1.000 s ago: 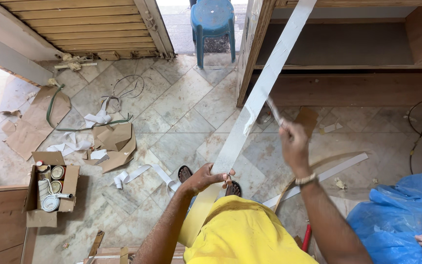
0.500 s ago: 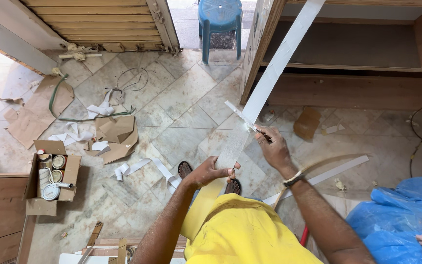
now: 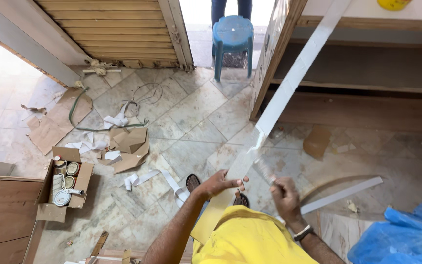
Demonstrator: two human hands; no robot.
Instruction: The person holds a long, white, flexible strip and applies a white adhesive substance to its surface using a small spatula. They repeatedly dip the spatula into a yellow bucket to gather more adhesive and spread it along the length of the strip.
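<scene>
A long narrow strip slants from my lap up to the top right. A white film covers its upper part, and its lower end is bare tan. My left hand grips the strip's edge just below the torn end of the film. My right hand is closed to the right of the strip, close to my body. It pinches a thin peeled piece of film, which shows blurred. My yellow shirt hides the strip's bottom end.
Cardboard scraps, white film curls and an open box of tins lie on the tiled floor at left. A blue stool stands in the doorway, someone's legs behind it. A wooden shelf unit is at right, a blue plastic sheet bottom right.
My right hand has come down from high beside the strip to near my body, pulling the film off downward. The left hand kept its hold on the strip.
</scene>
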